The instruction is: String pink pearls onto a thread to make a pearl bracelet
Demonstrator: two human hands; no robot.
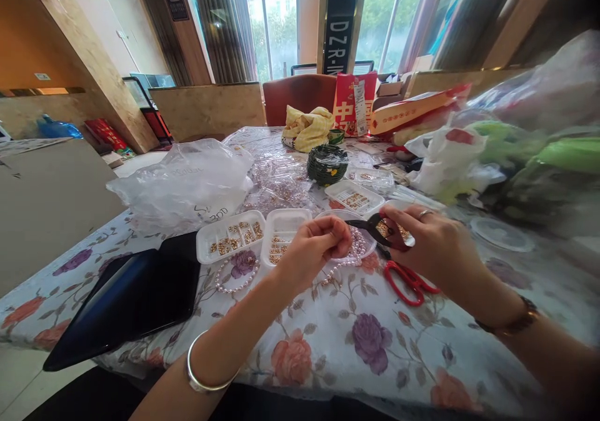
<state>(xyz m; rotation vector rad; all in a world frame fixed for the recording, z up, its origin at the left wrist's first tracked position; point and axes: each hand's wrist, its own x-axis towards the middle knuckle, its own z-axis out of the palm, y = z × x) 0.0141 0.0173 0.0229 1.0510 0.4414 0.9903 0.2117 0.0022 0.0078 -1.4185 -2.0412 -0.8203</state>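
My left hand [316, 249] is closed in a pinch; whatever lies between its fingertips is too small to make out. Black pliers [375, 227] are gripped in my right hand [429, 240], with their tips close to the left fingertips. Below the hands, pinkish pearl beads [359, 246] fill a round clear tub, and a beaded strand [335, 272] trails over its near side. A pearl bracelet [237, 275] lies on the cloth to the left. Red-handled scissors [405, 283] rest under my right hand, partly hidden.
White compartment boxes [229, 237] with gold beads stand behind the hands, another box [355, 196] farther back. A black tablet-like object [140, 296] lies left, near a large plastic bag [182, 183]. A dark green basket [327, 165] stands behind. Bulky bags [469, 158] crowd the right.
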